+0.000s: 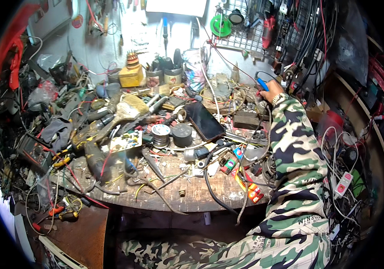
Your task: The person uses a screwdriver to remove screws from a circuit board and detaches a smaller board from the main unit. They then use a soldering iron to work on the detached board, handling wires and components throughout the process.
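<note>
My right arm, in a camouflage sleeve, reaches far across the right side of the workbench. At its end my right hand (273,93) is closed around a slim blue-handled tool (262,84), held near the wall; its working tip cannot be made out. A thin dark cord loops close by it. Below the hand lies a dark rectangular block (246,120). A black smartphone (204,121) rests tilted among the clutter at mid-bench, beside a spool of solder wire (160,135) and a round black container (182,135). My left hand is out of sight.
The wooden bench (187,197) is heaped with tools and wires, including a heat gun-like tool (97,160) at left. Behind stand a yellow holder (130,76) and tool cans (172,76). Cables hang at upper right. A white power strip (344,184) lies right of my arm.
</note>
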A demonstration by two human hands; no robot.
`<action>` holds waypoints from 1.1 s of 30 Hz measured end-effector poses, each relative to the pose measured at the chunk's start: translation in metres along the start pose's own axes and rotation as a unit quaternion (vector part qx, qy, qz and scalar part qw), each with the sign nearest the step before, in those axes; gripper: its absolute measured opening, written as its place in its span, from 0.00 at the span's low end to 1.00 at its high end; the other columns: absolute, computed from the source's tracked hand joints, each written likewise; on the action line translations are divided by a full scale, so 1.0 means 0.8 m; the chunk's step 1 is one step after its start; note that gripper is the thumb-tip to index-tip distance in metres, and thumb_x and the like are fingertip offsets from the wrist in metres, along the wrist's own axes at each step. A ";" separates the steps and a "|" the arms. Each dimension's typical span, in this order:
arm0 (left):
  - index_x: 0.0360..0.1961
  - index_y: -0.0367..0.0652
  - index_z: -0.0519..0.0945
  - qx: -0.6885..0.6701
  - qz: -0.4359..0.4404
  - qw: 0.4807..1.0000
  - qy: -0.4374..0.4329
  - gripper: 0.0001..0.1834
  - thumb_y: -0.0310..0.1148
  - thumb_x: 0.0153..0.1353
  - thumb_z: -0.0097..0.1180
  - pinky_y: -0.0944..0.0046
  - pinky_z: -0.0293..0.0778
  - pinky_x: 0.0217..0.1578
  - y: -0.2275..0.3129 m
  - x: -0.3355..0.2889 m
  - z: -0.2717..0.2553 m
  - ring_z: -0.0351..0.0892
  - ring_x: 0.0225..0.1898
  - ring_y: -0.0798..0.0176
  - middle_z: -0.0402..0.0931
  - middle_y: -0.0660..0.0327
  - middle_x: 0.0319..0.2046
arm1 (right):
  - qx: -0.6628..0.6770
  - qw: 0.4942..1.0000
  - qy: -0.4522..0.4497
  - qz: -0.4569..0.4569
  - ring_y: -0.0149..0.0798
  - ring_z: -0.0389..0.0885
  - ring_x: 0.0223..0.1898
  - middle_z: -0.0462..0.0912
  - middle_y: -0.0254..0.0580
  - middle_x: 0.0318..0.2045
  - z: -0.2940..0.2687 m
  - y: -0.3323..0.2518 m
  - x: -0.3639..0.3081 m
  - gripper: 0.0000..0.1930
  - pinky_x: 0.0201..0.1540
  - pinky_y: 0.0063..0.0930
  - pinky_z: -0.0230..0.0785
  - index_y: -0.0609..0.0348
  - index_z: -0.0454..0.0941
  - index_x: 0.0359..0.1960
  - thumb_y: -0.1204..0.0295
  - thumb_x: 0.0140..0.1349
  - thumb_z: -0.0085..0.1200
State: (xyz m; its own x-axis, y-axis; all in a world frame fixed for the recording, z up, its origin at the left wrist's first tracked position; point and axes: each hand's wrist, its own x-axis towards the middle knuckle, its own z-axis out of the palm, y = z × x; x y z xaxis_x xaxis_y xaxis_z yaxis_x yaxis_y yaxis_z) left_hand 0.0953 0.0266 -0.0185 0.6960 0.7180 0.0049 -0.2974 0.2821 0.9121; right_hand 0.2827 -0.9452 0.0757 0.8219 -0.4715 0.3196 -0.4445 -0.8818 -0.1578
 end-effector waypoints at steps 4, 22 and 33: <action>0.67 0.47 0.69 -0.021 0.002 1.000 -0.006 0.25 0.49 0.77 0.47 0.64 0.85 0.31 0.001 -0.003 -0.021 0.80 0.47 0.65 0.77 0.60 0.53 | 0.079 0.994 0.070 -0.013 0.53 0.86 0.32 0.83 0.61 0.25 -0.081 -0.067 -0.046 0.26 0.38 0.45 0.75 0.69 0.84 0.29 0.51 0.64 0.64; 0.66 0.46 0.69 -0.089 0.060 0.984 -0.141 0.24 0.49 0.78 0.45 0.63 0.84 0.30 0.006 -0.034 -0.115 0.80 0.48 0.65 0.76 0.59 0.53 | 0.724 0.556 -0.305 -0.271 0.35 0.85 0.26 0.83 0.40 0.29 -0.096 -0.390 -0.243 0.10 0.28 0.28 0.79 0.65 0.76 0.38 0.72 0.65 0.65; 0.66 0.45 0.68 -0.097 0.037 0.986 -0.131 0.25 0.49 0.79 0.44 0.63 0.84 0.31 0.005 -0.040 -0.099 0.79 0.47 0.65 0.76 0.59 0.52 | 0.700 0.523 -0.281 -0.397 0.35 0.86 0.41 0.87 0.51 0.40 -0.052 -0.401 -0.251 0.15 0.38 0.23 0.77 0.70 0.81 0.50 0.83 0.61 0.66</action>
State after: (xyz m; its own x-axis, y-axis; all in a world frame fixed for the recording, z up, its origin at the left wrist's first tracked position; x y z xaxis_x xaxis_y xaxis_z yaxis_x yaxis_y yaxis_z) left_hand 0.0203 0.0550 -0.0476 0.8052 0.5589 0.1984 -0.4561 0.3697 0.8095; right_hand 0.2456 -0.5672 0.1009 0.6986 0.4678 0.5415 0.4906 0.2378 -0.8383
